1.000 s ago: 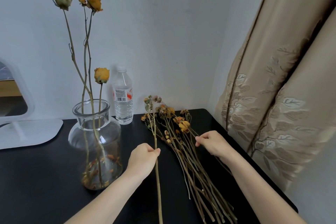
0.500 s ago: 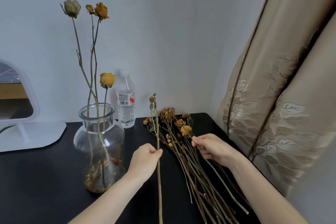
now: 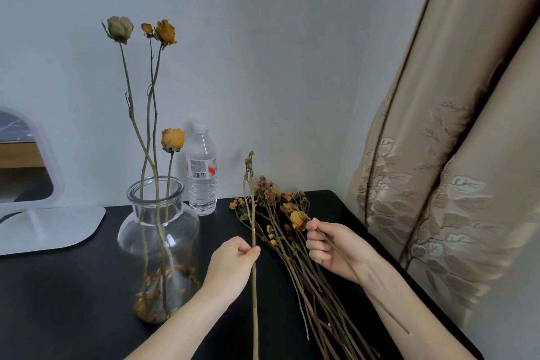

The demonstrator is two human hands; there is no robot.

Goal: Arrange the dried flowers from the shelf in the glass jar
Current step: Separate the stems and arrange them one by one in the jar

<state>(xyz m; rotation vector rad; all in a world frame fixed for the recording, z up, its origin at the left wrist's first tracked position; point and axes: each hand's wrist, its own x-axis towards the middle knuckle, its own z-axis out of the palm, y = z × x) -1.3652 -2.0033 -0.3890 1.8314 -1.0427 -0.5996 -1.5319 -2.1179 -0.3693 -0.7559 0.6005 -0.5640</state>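
the glass jar [image 3: 187, 231] stands on the black table [image 3: 73, 301], left of the hands, with four dried roses [image 3: 171, 140] upright in it. the left hand [image 3: 233, 264] pinches a thin stem [image 3: 253, 213] upright just right of the jar. the right hand [image 3: 336, 248] grips a yellow-headed stem [image 3: 297, 218] above the loose pile of dried flowers [image 3: 304, 278] lying on the table. a water bottle [image 3: 202, 172] stands behind the jar.

Glass jar [image 3: 159, 237] stands left of centre on the shelf [image 3: 73, 301], with the water bottle [image 3: 201, 175] behind-right at the back edge and the mirror [image 3: 43, 213] at the back left corner. Flower pile [image 3: 295, 266] lies right of centre, heads toward the back right corner. Left hand [image 3: 230, 266] holds a single stem [image 3: 253, 207] between jar and pile; right hand [image 3: 336, 248] holds a second stem [image 3: 391, 314] over the pile
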